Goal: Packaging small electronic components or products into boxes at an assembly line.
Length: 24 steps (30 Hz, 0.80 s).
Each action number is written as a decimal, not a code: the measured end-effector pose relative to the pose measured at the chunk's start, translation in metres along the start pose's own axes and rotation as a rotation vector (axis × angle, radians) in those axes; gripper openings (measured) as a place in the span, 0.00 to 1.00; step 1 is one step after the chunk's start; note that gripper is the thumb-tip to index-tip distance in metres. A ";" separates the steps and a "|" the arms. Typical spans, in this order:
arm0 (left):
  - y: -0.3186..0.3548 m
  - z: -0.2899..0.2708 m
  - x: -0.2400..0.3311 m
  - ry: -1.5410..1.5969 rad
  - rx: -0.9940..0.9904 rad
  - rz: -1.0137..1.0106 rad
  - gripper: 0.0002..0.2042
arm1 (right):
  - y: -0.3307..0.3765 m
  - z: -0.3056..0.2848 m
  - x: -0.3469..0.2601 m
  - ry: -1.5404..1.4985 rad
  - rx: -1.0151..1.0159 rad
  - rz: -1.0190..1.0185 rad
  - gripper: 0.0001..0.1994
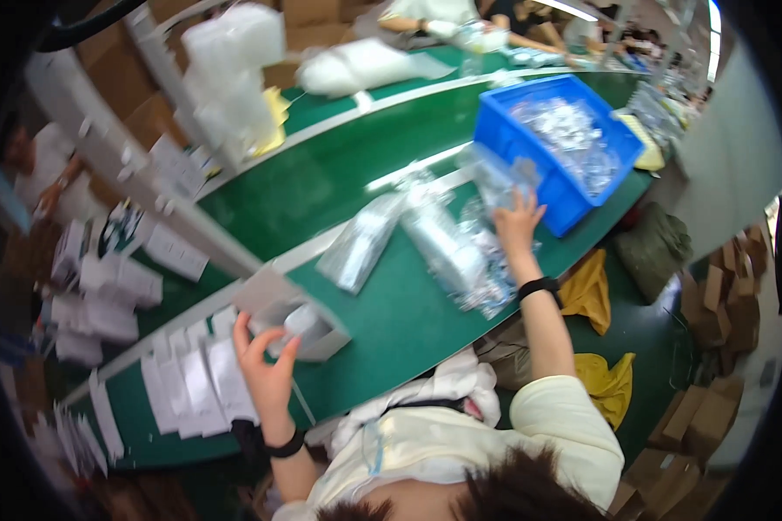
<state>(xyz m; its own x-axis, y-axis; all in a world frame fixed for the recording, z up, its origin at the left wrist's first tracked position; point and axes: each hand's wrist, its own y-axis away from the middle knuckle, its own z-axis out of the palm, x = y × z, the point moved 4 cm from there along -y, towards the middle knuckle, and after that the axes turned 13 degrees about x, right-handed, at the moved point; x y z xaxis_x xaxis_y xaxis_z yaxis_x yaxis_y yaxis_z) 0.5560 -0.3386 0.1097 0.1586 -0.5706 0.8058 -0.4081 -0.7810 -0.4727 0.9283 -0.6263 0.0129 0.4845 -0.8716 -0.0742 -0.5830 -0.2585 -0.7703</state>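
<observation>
My left hand (268, 369) is at the near left of the bench, its thumb and fingers bent round the edge of an open white box (328, 347). A round whitish item (301, 320) shows inside that box. On the right, my right hand (519, 224) reaches forward and grips a clear plastic bag (488, 174) beside the blue bin (543, 195); blur hides what the bag contains. Between my hands lie a clear-wrapped packet (362, 243), a longer clear bag (443, 239) and a heap of small bagged parts (493, 291).
Small clear bags (573, 139) fill the blue bin. Flat white boxes (202, 382) lie left of my left hand. A metal post (161, 195) rises at the left. White wrapped bundles (356, 68) stand across the green conveyor (321, 169). People work at the far side.
</observation>
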 end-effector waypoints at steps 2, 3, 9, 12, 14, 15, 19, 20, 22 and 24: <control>-0.002 -0.012 -0.011 -0.034 0.003 -0.019 0.10 | -0.015 -0.016 -0.025 -0.037 0.172 -0.005 0.07; -0.002 -0.016 -0.014 -0.006 0.020 -0.035 0.10 | -0.022 -0.028 -0.040 -0.040 0.268 -0.005 0.05; -0.019 -0.011 -0.006 0.034 -0.019 -0.201 0.07 | -0.062 -0.091 -0.118 -1.045 -0.054 0.581 0.07; -0.029 -0.008 -0.007 0.044 -0.015 -0.153 0.07 | -0.061 -0.143 -0.195 -1.283 -0.058 0.163 0.11; -0.034 -0.006 -0.013 0.052 -0.003 -0.108 0.07 | -0.051 -0.179 -0.249 -1.452 -0.218 -0.074 0.16; -0.032 -0.011 -0.019 0.049 0.017 -0.073 0.07 | -0.042 -0.190 -0.271 -1.599 -0.322 -0.187 0.20; -0.035 -0.012 -0.028 0.106 0.028 -0.023 0.06 | -0.029 -0.197 -0.312 -1.557 -0.256 -0.655 0.22; -0.038 -0.010 -0.024 0.131 0.011 -0.041 0.06 | -0.023 -0.185 -0.314 -1.455 -0.321 -0.729 0.21; -0.036 -0.008 -0.016 0.202 -0.047 -0.185 0.04 | -0.017 -0.174 -0.311 -1.286 -0.449 -0.825 0.18; -0.028 -0.014 -0.020 0.350 -0.034 -0.304 0.05 | -0.015 -0.178 -0.314 -1.209 -0.515 -0.924 0.15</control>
<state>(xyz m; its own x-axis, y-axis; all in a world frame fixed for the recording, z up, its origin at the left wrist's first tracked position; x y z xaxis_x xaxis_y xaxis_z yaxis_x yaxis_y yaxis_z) 0.5520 -0.3014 0.1118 -0.0350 -0.1925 0.9807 -0.4202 -0.8875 -0.1892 0.6690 -0.4231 0.1600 0.8390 0.4150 -0.3519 0.1621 -0.8080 -0.5664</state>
